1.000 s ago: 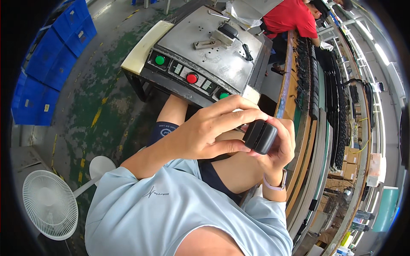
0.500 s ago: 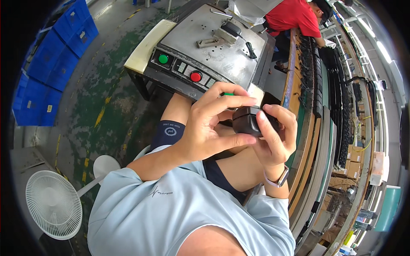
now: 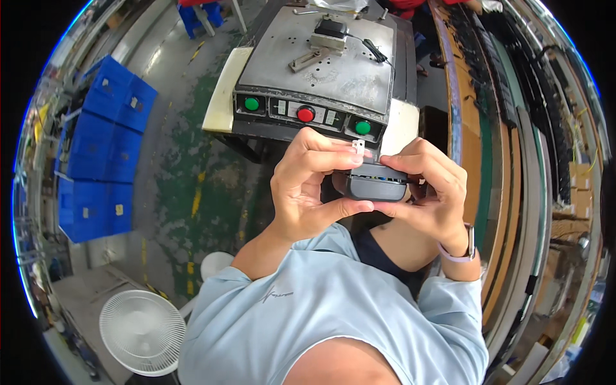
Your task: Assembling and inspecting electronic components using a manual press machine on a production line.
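Note:
Both hands hold a black power adapter (image 3: pixel 375 187) in front of my chest. A narrow gap runs along its housing, with small coloured parts showing inside. My left hand (image 3: pixel 308 183) grips its left end, thumb below and fingers above. A small pale piece with holes (image 3: pixel 359 147), perhaps its plug prongs, sticks up at the left fingertips. My right hand (image 3: pixel 436 183) is closed around the right end, thumb underneath and fingers on top. The thumbs nearly meet along its near side.
Ahead stands a metal-topped machine (image 3: pixel 353 77) with a red button (image 3: pixel 306 114) and green buttons (image 3: pixel 362 128). On it, another black adapter (image 3: pixel 331 28) with a cable rests on a block. Blue bins (image 3: pixel 106 154) and a white fan (image 3: pixel 142 332) stand left; a conveyor line (image 3: pixel 507 192) runs right.
My head view has shifted, bringing the machine's right green button into sight. The adapter has been turned, so its gap and the pale piece now show. Both hands keep hold.

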A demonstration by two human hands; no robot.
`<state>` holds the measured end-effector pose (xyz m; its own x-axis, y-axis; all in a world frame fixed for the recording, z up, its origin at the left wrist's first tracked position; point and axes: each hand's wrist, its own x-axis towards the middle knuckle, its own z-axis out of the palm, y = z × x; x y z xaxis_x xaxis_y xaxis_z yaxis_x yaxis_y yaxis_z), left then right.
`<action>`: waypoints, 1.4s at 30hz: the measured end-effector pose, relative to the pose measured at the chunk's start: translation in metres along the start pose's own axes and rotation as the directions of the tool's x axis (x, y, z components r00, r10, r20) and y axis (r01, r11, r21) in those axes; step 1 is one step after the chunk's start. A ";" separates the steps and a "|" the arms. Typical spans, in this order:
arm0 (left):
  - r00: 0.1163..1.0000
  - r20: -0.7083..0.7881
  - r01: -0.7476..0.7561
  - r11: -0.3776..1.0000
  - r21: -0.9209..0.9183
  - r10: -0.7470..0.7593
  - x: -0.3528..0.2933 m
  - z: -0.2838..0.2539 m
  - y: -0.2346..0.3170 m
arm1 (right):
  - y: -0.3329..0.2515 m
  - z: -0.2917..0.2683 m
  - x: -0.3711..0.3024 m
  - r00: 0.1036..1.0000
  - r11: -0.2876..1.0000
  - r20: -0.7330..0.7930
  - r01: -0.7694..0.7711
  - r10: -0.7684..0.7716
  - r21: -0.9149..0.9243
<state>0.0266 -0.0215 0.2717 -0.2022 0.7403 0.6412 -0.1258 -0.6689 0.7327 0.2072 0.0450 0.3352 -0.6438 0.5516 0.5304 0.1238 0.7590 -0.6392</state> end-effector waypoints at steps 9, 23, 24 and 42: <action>0.995 -0.102 -0.037 0.986 -0.159 0.021 0.003 0.005 -0.004 | 0.000 0.003 0.003 1.000 0.989 -0.012 -0.026 0.028 0.144; 1.000 0.015 -0.015 0.999 0.035 0.015 0.001 -0.007 0.011 | -0.005 0.009 -0.004 0.993 0.985 -0.077 0.095 -0.084 0.146; 1.000 0.002 -0.003 1.000 0.018 0.003 0.001 -0.008 0.012 | -0.006 0.010 -0.004 0.993 0.985 -0.079 0.096 -0.086 0.142; 0.947 0.311 -0.200 0.912 0.359 0.085 0.018 -0.025 -0.012 | 0.008 0.017 -0.004 0.995 0.997 -0.073 0.072 -0.071 0.009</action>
<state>0.0006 -0.0018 0.2692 0.1001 0.6646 0.7404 0.2745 -0.7337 0.6215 0.1983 0.0430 0.3187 -0.5943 0.5199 0.6136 0.0699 0.7935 -0.6046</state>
